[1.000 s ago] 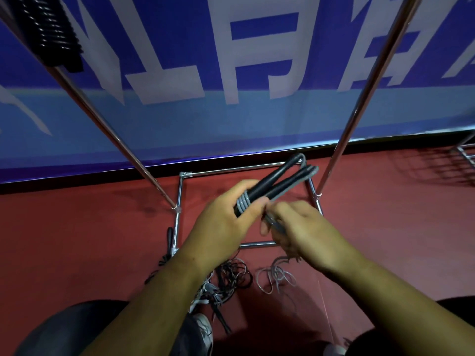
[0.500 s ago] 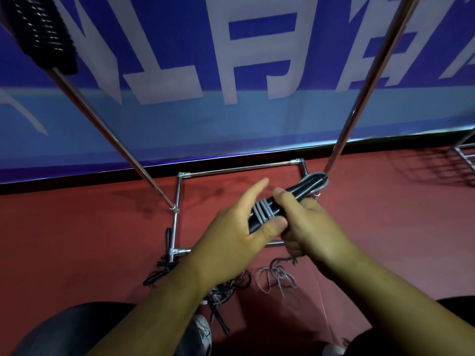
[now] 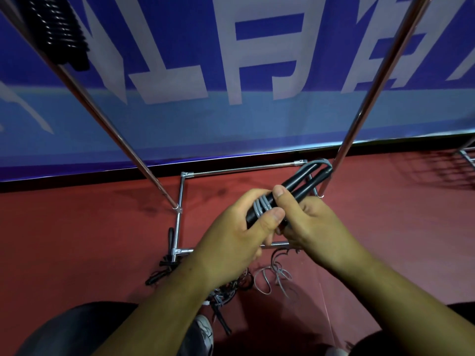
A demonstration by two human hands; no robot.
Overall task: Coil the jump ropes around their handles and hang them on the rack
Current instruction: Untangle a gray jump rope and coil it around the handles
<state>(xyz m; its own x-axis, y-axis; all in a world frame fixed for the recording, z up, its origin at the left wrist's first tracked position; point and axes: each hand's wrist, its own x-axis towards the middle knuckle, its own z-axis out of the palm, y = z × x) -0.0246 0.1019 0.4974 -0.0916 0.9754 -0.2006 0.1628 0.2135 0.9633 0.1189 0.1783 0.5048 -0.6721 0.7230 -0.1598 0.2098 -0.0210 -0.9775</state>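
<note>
Above the rack's floor frame [image 3: 244, 168], the two black handles [image 3: 295, 185] are held side by side, with their far ends toward the frame's back right corner. The left hand [image 3: 231, 237] curls round their near end, thumb pinning the grey rope turns [image 3: 261, 205], and the right hand [image 3: 318, 227] is clamped just beyond, thumb on top. The handles look stiff and light and the cord thin, limp and probably springy, so the wraps are best kept pinned there while the loose tail [image 3: 272, 278], lying just in front of the frame, is fed on.
</note>
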